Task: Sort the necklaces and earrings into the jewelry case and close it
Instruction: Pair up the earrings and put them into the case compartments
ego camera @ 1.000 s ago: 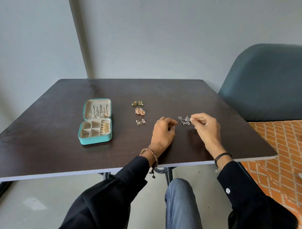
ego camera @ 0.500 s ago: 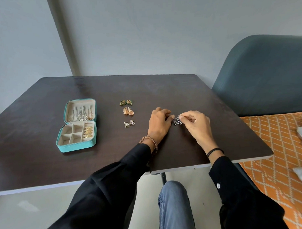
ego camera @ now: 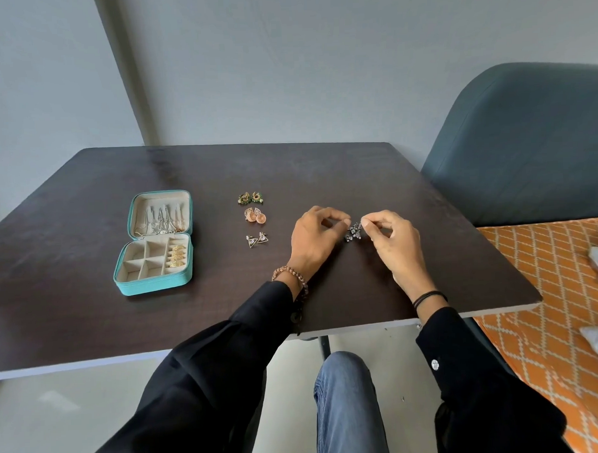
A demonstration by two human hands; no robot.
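A teal jewelry case (ego camera: 155,285) lies open at the table's left, necklaces hanging in its lid and gold earrings in its right compartment. Three earring pairs lie in a column mid-table: green-gold (ego camera: 250,197), rose-gold round (ego camera: 255,216), silver triangle (ego camera: 257,240). A dark silver cluster earring pair (ego camera: 353,232) sits between my hands. My right hand (ego camera: 391,243) pinches it at its top right. My left hand (ego camera: 316,237), fingers curled, touches its left side with the fingertips.
The dark wooden table (ego camera: 225,303) has its front edge close to my lap. A grey-blue chair (ego camera: 522,144) stands at the right, over an orange patterned floor covering (ego camera: 547,302). The wall is close behind the table.
My left hand has closed in on the cluster earrings, which my right hand has kept pinching. The view has shifted slightly, so the case sits further left.
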